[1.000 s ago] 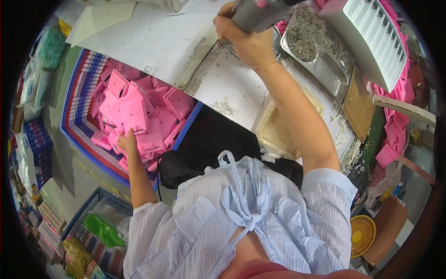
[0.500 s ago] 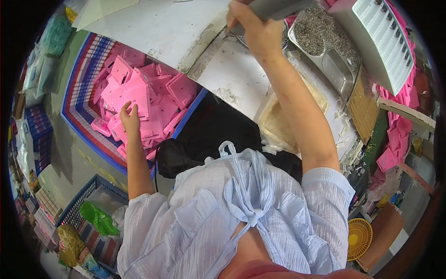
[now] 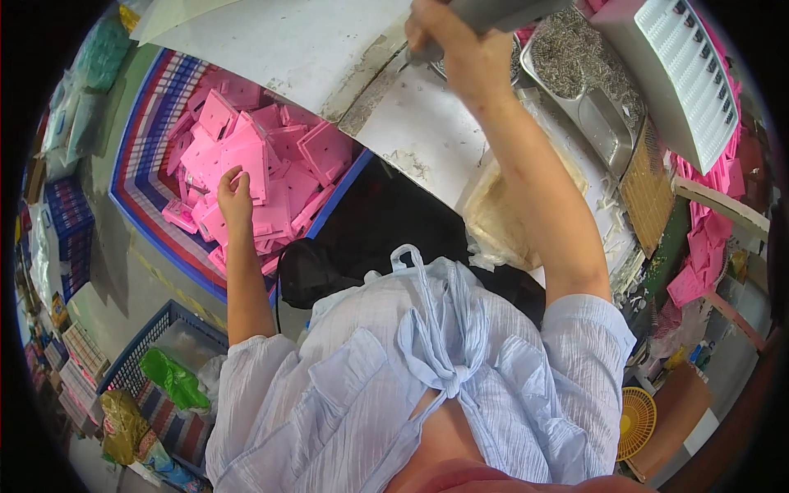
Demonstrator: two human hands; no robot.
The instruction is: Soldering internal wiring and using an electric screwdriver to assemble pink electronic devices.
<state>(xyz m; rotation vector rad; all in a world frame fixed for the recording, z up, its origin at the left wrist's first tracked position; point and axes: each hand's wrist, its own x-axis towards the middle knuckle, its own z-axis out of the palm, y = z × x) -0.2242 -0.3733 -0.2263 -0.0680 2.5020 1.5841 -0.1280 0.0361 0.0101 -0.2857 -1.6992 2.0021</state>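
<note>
Two hands, two jobs: left hand down in the pile of pink plastic pieces, right hand up at the white bench.

Left one's fingers are curled over the edge of one flat pink piece near the middle of the heap, which sits on a blue, red and white striped sheet on the floor to the person's left. Can't tell if it's properly gripped or just touched. Right fist is closed tight around a grey tool handle at the top edge, tip pointing down at the bench. Just right of it there's a metal tray of small metal bits, then a white slotted rack. Blue basket with a green bag sits lower left.
</note>
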